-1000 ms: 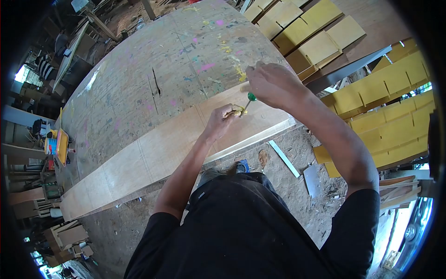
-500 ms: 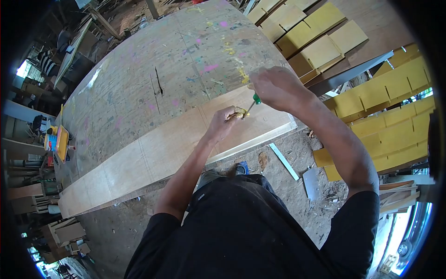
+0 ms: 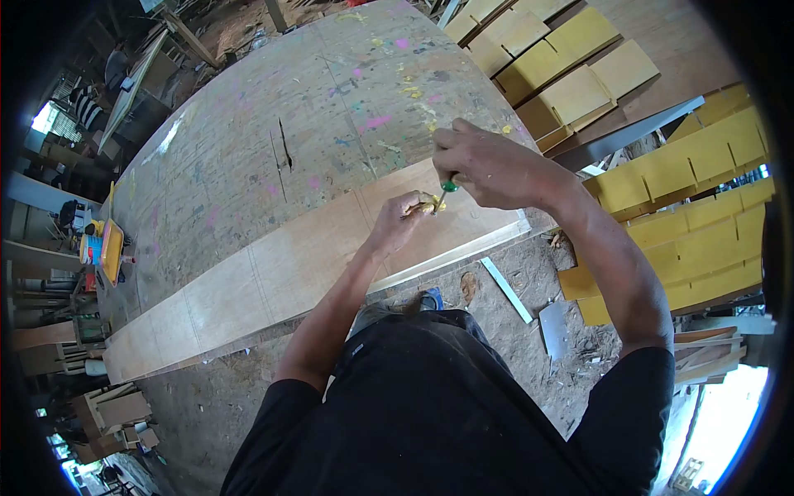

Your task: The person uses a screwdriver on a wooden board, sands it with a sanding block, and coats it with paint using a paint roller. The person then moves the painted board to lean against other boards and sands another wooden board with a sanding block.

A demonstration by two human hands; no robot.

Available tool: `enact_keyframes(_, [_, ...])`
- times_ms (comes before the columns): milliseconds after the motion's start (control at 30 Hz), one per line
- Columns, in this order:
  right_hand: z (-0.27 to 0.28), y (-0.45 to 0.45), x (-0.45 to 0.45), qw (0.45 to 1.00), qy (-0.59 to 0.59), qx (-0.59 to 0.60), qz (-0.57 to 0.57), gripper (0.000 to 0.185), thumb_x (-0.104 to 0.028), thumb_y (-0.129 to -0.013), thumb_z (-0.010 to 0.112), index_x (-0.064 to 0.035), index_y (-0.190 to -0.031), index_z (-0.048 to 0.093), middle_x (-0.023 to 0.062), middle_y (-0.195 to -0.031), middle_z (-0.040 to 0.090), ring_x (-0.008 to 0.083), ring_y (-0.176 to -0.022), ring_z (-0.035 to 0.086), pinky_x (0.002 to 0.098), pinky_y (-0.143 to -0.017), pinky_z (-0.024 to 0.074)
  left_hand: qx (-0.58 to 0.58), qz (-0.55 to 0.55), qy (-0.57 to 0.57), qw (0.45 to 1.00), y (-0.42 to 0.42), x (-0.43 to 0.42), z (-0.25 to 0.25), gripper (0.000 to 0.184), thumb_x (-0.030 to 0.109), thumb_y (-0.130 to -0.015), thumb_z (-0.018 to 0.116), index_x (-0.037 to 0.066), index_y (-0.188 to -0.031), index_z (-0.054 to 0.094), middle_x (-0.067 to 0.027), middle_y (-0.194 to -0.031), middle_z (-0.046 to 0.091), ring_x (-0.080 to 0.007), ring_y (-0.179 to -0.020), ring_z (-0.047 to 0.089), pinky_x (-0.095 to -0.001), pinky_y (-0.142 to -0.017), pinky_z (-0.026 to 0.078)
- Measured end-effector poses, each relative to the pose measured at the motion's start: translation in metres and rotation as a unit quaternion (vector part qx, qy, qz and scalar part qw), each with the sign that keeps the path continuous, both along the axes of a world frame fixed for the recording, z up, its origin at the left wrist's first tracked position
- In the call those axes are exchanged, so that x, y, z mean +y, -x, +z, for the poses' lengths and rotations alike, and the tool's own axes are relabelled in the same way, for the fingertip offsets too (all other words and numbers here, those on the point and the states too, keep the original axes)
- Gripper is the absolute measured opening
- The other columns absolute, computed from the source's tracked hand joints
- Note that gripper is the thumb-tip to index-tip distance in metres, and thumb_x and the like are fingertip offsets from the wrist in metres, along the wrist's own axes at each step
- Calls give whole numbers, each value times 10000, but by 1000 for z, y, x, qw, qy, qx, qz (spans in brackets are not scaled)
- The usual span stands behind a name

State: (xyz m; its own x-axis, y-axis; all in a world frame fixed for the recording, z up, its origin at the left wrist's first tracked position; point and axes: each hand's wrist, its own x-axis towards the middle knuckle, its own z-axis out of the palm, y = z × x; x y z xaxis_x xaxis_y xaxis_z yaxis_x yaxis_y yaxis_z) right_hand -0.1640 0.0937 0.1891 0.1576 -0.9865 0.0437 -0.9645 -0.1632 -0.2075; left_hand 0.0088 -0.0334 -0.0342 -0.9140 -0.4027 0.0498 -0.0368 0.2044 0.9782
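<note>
My right hand [image 3: 480, 165] is closed around the green handle of a screwdriver [image 3: 450, 186]. Its shaft slants down to a small yellow piece [image 3: 428, 205], pinched in the fingers of my left hand [image 3: 399, 218]. What kind of piece this is, I cannot make out. Both hands are over the right part of a long pale wooden board [image 3: 289, 269], marked with several pencil lines across it. The screwdriver's tip is close to the left fingertips; whether it touches the piece is hard to see.
Under the board is a paint-stained worktable [image 3: 240, 140] with a dark crack. Notched yellow panels [image 3: 686, 174] stand at the right. A yellow tray [image 3: 112, 252] sits at the table's left edge. Offcuts [image 3: 506, 289] litter the floor. A person in stripes [image 3: 86, 109] is in the left background.
My right hand has turned at the wrist and shifted slightly, with the screwdriver now more upright. My left hand stays almost in place with the yellow piece.
</note>
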Motion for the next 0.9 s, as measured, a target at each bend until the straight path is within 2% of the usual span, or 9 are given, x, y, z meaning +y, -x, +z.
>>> enact_keyframes(100, [-4, 6, 2, 998, -48, -10, 25, 159, -136, -974, 614, 10, -1035, 634, 210, -1213, 619, 421, -1136, 637, 512, -913, 521, 7, -6, 13, 1000, 1, -1, 0, 169, -10, -983, 641, -29, -1129, 723, -62, -1028, 738, -114, -970, 644, -289, -895, 503])
enact_keyframes(200, [-18, 2, 3, 985, 26, 59, -163, 136, -140, -970, 594, -9, -987, 625, 157, -1144, 607, 374, -1111, 609, 493, -916, 509, -5, -5, 11, 1000, 1, 0, 4, 153, 3, -986, 647, -32, -1117, 717, -60, -1029, 737, -111, -971, 639, -291, -892, 503])
enact_keyframes(267, [2, -8, -7, 961, -150, 85, -217, 150, -142, -965, 616, -9, -1034, 609, 148, -1096, 577, 369, -1120, 596, 495, -933, 509, 1, 0, 31, 1000, 1, 0, 4, 163, -16, -990, 607, -24, -1114, 713, -81, -977, 744, -114, -915, 637, -301, -838, 507])
enact_keyframes(367, [-20, 4, 6, 996, 76, 37, -21, 189, -154, -957, 633, 3, -1058, 605, 201, -1174, 599, 425, -1090, 640, 521, -883, 530, -11, 2, 10, 1000, 1, -1, 0, 122, 7, -991, 646, -34, -1086, 711, -62, -1032, 740, -111, -968, 640, -297, -896, 507])
enact_keyframes(500, [-14, 11, 0, 999, 0, -34, 23, 186, -157, -965, 626, 3, -1055, 599, 205, -1178, 597, 426, -1081, 644, 524, -877, 535, 2, -5, 4, 1000, 2, 0, 1, 124, 8, -995, 641, -32, -1088, 713, -65, -1033, 743, -112, -967, 644, -300, -896, 510])
enact_keyframes(600, [-23, 1, -4, 984, 40, 46, -165, 97, -65, -942, 605, -7, -1020, 605, 150, -1099, 576, 372, -1119, 582, 471, -931, 512, 14, -5, 5, 1000, 3, -1, -3, 132, 4, -998, 636, -29, -1097, 717, -66, -1036, 745, -114, -980, 652, -299, -904, 513])
enact_keyframes(667, [-10, -2, -8, 976, -92, 79, -181, 138, -31, -925, 603, -1, -1060, 607, 153, -1099, 578, 371, -1126, 580, 474, -940, 509, -1, -8, 6, 1000, 1, -1, 1, 146, 2, -997, 636, -25, -1113, 721, -67, -1034, 745, -116, -998, 657, -295, -917, 514])
enact_keyframes(767, [0, 6, 1, 997, -18, -61, 43, 179, -28, -912, 613, 2, -1088, 605, 199, -1130, 587, 415, -1087, 625, 512, -900, 519, -16, -1, 10, 1000, 0, 0, 5, 151, 1, -996, 638, -25, -1120, 719, -68, -1035, 743, -117, -1006, 660, -300, -921, 514])
enact_keyframes(900, [-13, 7, -2, 997, 40, -69, 24, 167, -73, -925, 635, -1, -1071, 597, 193, -1115, 583, 407, -1082, 624, 510, -906, 515, 20, -12, -17, 1000, 2, 0, 0, 149, 13, -995, 642, -29, -1116, 718, -71, -1032, 740, -115, -992, 655, -306, -909, 514])
